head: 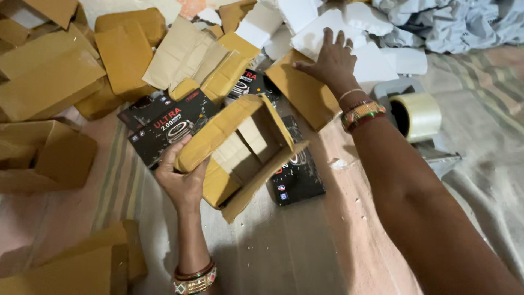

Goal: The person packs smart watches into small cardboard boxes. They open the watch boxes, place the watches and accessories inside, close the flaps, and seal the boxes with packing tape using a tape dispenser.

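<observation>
Brown corrugated open carton (240,153) sits centre frame, left hand (183,180) fingers clamped on its 9 o'clock flap. Right hand (330,63) at 1 o'clock, fingers splayed flat on folded cardboard sheet (303,95). Glossy tape roll (417,114) at 3 o'clock.

Tape roll (417,114) on grey dispenser (398,90), right. Black printed boxes (169,125) on striped cloth (117,180), centre. Flat brown cartons (46,82) piled left. White foam pieces (371,63) and crumpled grey sheet (453,22), top right.
</observation>
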